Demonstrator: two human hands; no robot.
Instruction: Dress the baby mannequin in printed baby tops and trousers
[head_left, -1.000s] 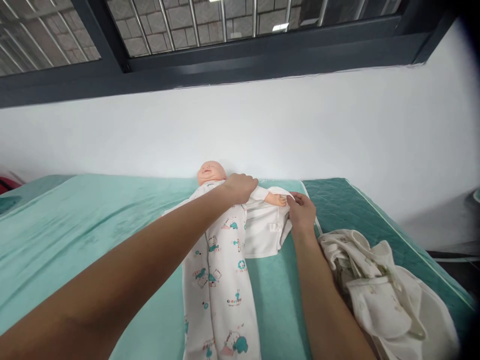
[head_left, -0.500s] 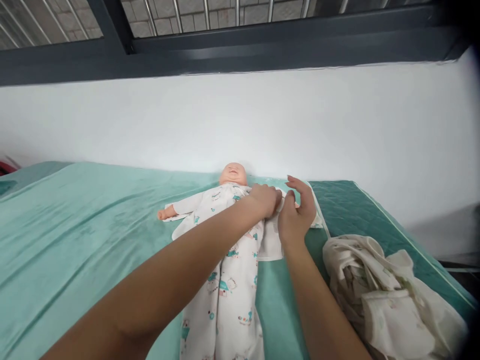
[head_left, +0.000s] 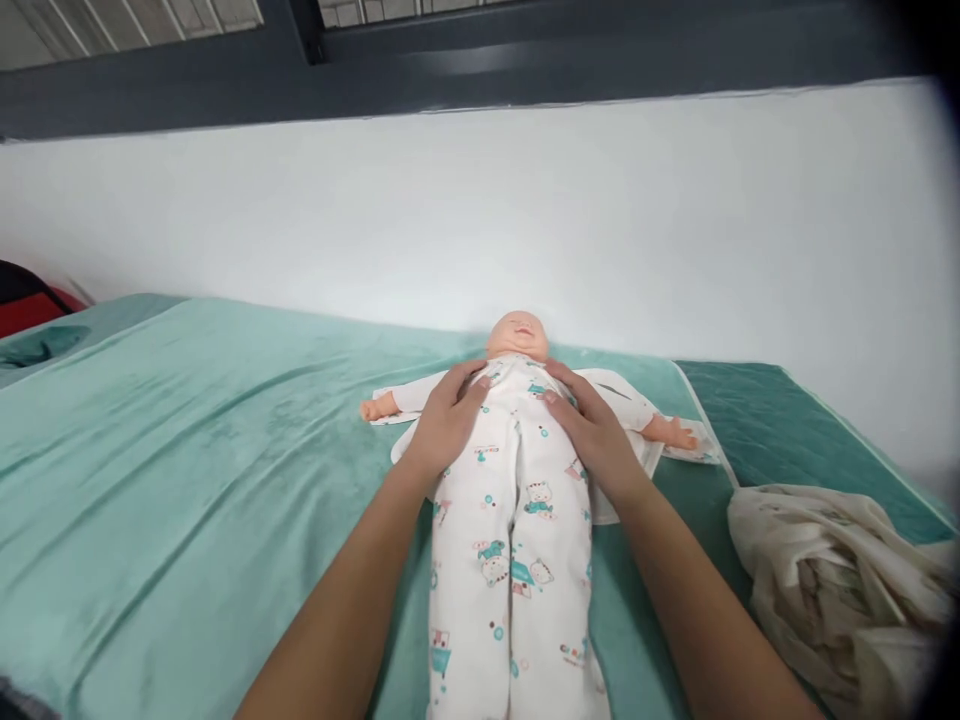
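A baby doll [head_left: 519, 336] lies on its back with its arms spread, wearing white sleeves. Over its body stretches a pair of white baby trousers [head_left: 517, 480] printed with small animals and teal shapes, its top just below the doll's chin. My left hand [head_left: 450, 415] rests on the upper left side of the trousers, fingers extended. On the opposite side, my right hand [head_left: 596, 425] lies with fingers and thumb apart, touching the fabric near the doll's chest. The open white top [head_left: 619, 395] shows beneath the doll's arm on the right.
A light teal sheet [head_left: 225, 480] covers the bed, with a darker quilted cover [head_left: 757, 420] at the right. Crumpled cream cloth [head_left: 840, 580] lies at the right. Behind stands a white wall [head_left: 450, 230] under a dark window frame [head_left: 487, 70]. A red and black item [head_left: 30, 300] sits far left.
Both hands have left the doll's arm on the right, where the left hand was crossed over. They now lie on either side of the trousers' top. The view has shifted left.
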